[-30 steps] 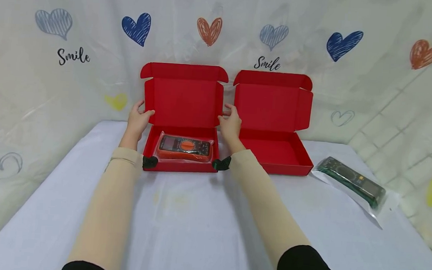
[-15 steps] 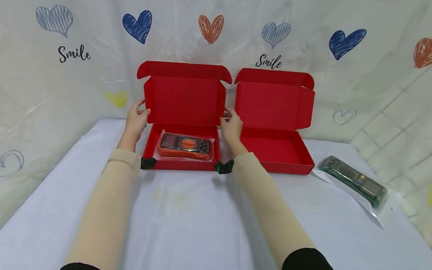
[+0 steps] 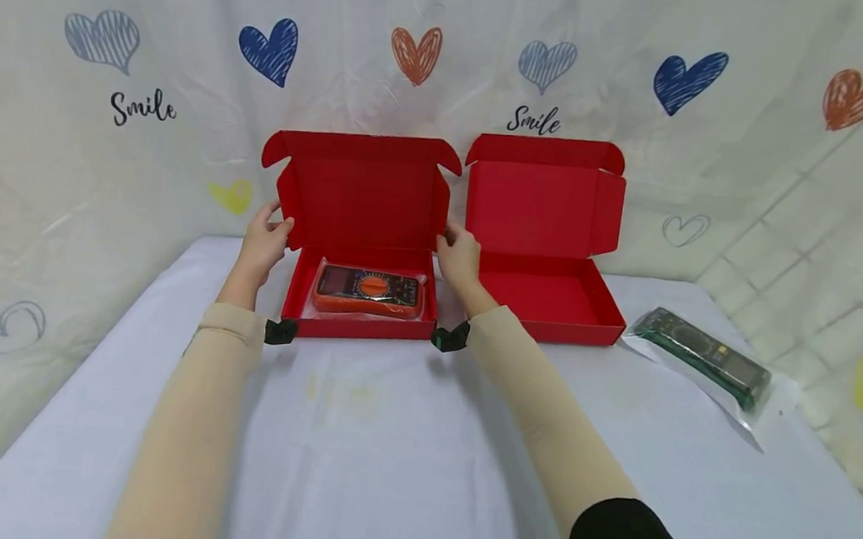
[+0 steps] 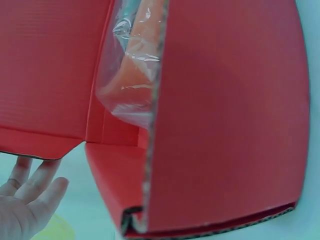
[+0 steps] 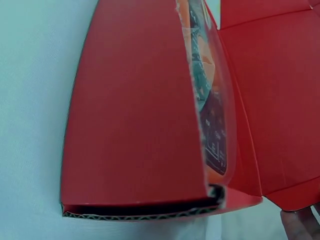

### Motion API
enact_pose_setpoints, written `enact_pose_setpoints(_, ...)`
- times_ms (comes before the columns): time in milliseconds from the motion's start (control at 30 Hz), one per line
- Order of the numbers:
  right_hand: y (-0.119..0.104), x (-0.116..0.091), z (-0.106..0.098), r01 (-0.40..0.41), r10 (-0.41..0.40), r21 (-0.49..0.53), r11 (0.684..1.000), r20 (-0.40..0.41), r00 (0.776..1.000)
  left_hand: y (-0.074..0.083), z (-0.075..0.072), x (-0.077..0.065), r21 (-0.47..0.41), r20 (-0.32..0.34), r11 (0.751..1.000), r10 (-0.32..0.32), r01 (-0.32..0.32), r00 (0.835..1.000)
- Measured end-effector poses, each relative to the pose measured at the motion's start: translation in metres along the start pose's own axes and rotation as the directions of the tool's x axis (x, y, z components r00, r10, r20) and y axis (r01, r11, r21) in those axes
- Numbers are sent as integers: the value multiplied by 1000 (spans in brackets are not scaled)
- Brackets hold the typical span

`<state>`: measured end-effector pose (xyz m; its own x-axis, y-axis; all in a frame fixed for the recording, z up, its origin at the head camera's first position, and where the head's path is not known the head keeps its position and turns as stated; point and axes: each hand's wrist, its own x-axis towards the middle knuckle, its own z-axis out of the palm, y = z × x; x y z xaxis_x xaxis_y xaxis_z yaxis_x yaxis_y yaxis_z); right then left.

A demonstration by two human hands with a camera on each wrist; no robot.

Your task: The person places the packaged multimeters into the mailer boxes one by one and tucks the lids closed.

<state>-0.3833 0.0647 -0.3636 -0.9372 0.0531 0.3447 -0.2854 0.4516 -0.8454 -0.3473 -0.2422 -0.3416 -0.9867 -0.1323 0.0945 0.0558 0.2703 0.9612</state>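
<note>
A red cardboard box (image 3: 367, 329) stands with its lid (image 3: 367, 202) raised and tilted a little forward. An orange-and-black multimeter (image 3: 373, 286), in clear plastic wrap, lies inside it. My left hand (image 3: 263, 245) is at the lid's left side flap; in the left wrist view its extended fingers (image 4: 42, 175) reach behind the flap's edge, tips hidden. My right hand (image 3: 461, 259) touches the right side flap. Only part of that hand (image 5: 297, 225) shows in the right wrist view, low at the right, under the flap's edge.
A second red box (image 3: 558, 333) stands beside the first on the right, lid up and nothing inside. Farther right, a dark green device in a clear bag (image 3: 703, 355) lies on the white-covered table (image 3: 358, 465). A curtain with printed hearts hangs behind.
The lid has tipped slightly forward, its top edge lower and its front flap leaning toward me. My left hand has shifted a little left. The multimeter stays in the box.
</note>
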Motion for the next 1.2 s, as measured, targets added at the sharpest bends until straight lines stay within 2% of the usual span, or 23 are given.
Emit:
enact_pose_setpoints(200, -2, 0, -3, 3, -3, 12, 1000, 16, 1000, 6, -2, -4, 49, 20, 999, 12, -13, 1000)
enact_pose_setpoints(367, -8, 1, -7, 5, -7, 27, 1000, 55, 998, 12, -3, -8, 89, -9, 994, 70, -69, 998)
enact_pose_setpoints(500, -14, 3, -9, 28, -27, -13, 1000, 52, 998, 16, 0, -8, 77, -34, 991, 114, -111, 993)
enact_pose_setpoints(667, -18, 4, -10, 10, -8, -20, 1000, 74, 997, 19, 5, -8, 17, -50, 993, 115, -114, 992)
enact_pose_setpoints(933, -24, 1, -16, -55, 45, 83, 995, 126, 991, 23, 7, -8, -140, -60, 987, 70, -78, 996)
enact_pose_setpoints(1067, -22, -2, -16, -79, 66, 141, 987, 93, 993, 23, 8, -9, -207, -62, 976, 54, -66, 997)
enact_pose_setpoints(1200, -20, -4, -14, -88, 80, 203, 975, 51, 996, 24, 10, -9, -220, -54, 974, 43, -54, 998)
